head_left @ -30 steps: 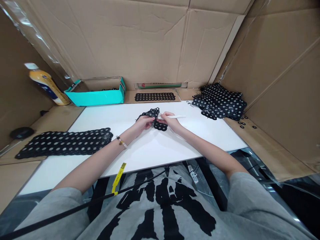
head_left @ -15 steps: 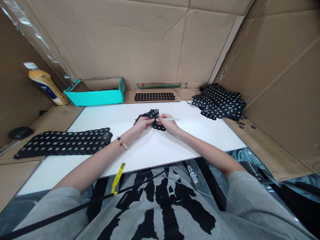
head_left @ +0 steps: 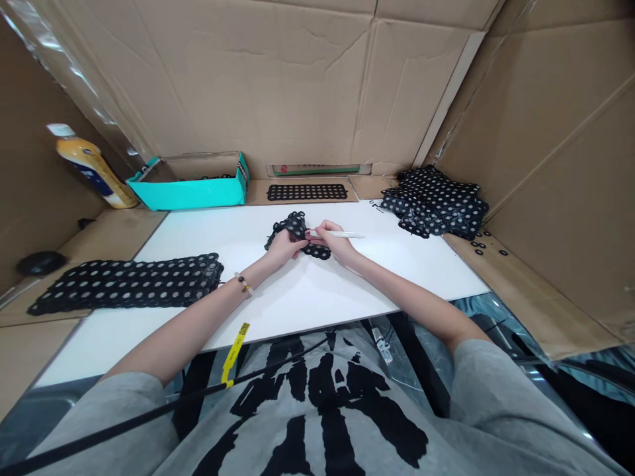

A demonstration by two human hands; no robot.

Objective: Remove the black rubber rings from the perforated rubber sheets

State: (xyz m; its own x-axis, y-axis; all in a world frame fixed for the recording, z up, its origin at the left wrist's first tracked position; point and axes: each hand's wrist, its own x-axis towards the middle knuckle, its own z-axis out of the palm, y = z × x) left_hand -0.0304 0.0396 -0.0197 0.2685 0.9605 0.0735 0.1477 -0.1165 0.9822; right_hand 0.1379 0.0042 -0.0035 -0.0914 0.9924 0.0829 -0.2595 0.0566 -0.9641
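Your left grip is closing around a bunched black dotted mesh, thumb and fingers pinching its folds. Your right grip is closing too, holding a slim white pen-like tool whose near end is pointing left at the mesh; you are keeping both grips over the middle of the worktop. Whether the tip is touching the mesh is too small to tell. The worktop is showing a smooth, plain white face, with its front edge running just before your lap. On its left, a long dotted strip is lying partly on white, partly on cardboard, beside a round black object. At the back, a teal-fronted box is standing near an orange bottle, which is leaning in view, and a flat perforated piece is resting on cardboard. At the far right corner, a dotted pile is spreading, with small black rings lying just beside it. Tall creased cardboard walls are enclosing you at the back and both sides.
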